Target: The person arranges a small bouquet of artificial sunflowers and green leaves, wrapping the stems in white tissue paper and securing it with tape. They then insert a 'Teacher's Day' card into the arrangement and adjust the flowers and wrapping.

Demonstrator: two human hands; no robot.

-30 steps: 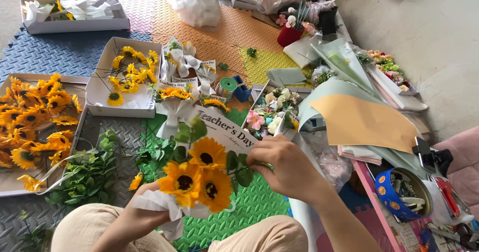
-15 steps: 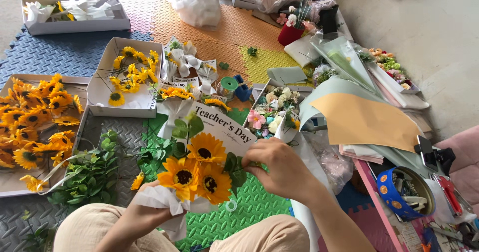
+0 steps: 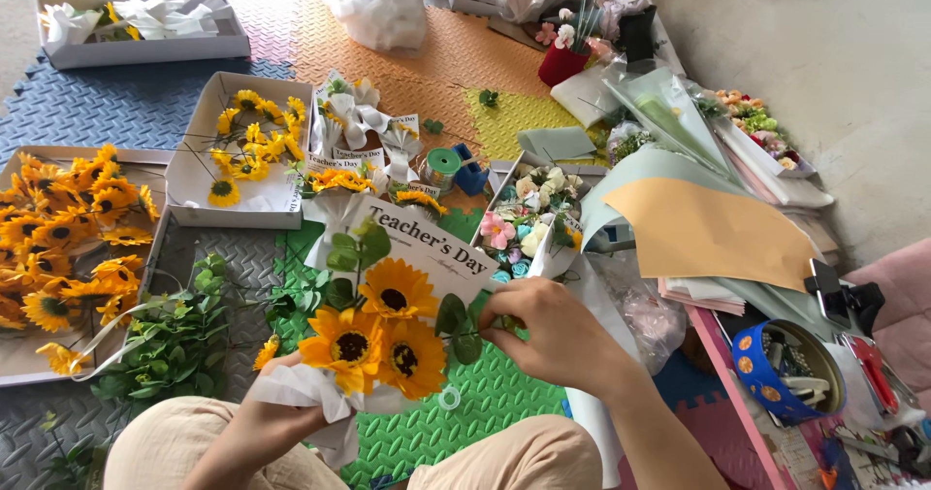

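The left hand (image 3: 267,422) has its fingers curled tight around the white paper wrap (image 3: 305,393) at the bottom of a small sunflower bunch (image 3: 383,330), which sits just above those fingers, over the person's lap and the green floor mat (image 3: 485,403). The right hand (image 3: 553,335) has its fingers pinched shut on a green leafy sprig (image 3: 465,320) and is pushing it in at the right side of the bunch, so the leaves touch the flowers. A white card with printed words (image 3: 427,243) stands up behind the flowers, on the far side from both sets of fingers. If the right fingers push too hard, I think the sprig could bend or shove the three flowers crooked. If the left fingers loosen, the paper may open and the stems could slide out onto the mat. The card looks tucked in loosely, so a bump might tip it out. More loose green leaves (image 3: 165,340) lie on the floor to the left of the left fingers, and a small clear tape ring (image 3: 448,398) lies just under the bunch, where a dropped flower could land on it.
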